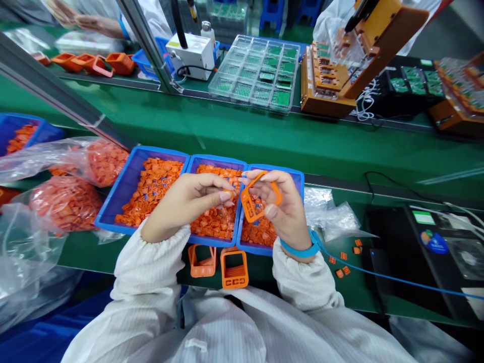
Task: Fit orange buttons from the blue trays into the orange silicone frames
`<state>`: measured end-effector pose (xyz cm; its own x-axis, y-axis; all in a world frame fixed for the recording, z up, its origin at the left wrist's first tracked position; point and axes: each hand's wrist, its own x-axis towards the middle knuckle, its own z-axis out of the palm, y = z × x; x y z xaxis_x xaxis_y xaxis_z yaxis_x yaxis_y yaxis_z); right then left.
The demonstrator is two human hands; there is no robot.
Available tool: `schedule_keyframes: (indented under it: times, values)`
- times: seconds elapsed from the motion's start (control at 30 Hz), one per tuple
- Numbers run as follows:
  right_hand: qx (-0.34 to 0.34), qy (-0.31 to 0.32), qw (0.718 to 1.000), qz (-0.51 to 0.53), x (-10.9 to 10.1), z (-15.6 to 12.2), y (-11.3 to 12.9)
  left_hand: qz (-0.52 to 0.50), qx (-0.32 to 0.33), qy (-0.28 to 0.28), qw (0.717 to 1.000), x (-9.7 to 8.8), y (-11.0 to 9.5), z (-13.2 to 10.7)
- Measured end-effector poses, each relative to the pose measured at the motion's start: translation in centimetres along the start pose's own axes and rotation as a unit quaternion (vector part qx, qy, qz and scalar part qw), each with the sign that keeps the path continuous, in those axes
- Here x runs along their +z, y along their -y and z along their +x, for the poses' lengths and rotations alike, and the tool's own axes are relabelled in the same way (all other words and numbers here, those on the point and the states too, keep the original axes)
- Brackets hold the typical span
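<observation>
My right hand grips an orange plastic frame with small slots in its lower face, above the right-hand blue bin. Close by on its left, my left hand pinches a small orange plastic piece, partly hidden by the fingers. Beneath both hands, the middle blue bin holds many small orange pieces, as does the left blue bin. Two more orange frames, one left and one right, stand at the table edge before me. A blue wrist strap circles my right wrist.
Bags of orange parts lie to the left. On the right are clear plastic bags, several loose orange pieces and a black device. Beyond stand a clear tray of green boards and an orange fixture. Other people work opposite.
</observation>
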<state>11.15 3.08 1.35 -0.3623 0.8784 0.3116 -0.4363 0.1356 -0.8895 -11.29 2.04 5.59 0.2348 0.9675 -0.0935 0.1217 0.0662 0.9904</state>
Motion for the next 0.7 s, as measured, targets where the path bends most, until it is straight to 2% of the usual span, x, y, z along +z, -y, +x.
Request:
schedule_keyframes:
  times: [0.13,0.33,0.43,0.5,0.63,0.7]
  values:
    - [0.015,-0.022,0.999,0.025,0.7,0.2,0.1,0.016,0.004,-0.011,1.000,0.6,0.2,0.4]
    - [0.056,-0.086,0.994,0.035,1.6,0.5,-0.4,0.062,0.081,-0.018,0.995,1.2,0.6,0.7]
    - [0.073,-0.097,0.992,0.044,1.9,0.6,-0.9,0.063,0.094,-0.030,0.993,1.6,0.7,0.3]
    - [0.079,-0.105,0.990,0.045,2.2,0.6,-1.2,0.059,0.098,-0.015,0.993,2.1,0.7,0.2]
    - [0.081,-0.127,0.988,0.029,2.9,0.5,-1.8,0.091,0.122,0.050,0.987,2.9,1.0,0.2]
    - [0.077,-0.134,0.987,0.033,3.2,0.4,-1.9,0.102,0.132,0.059,0.984,3.1,1.1,0.3]
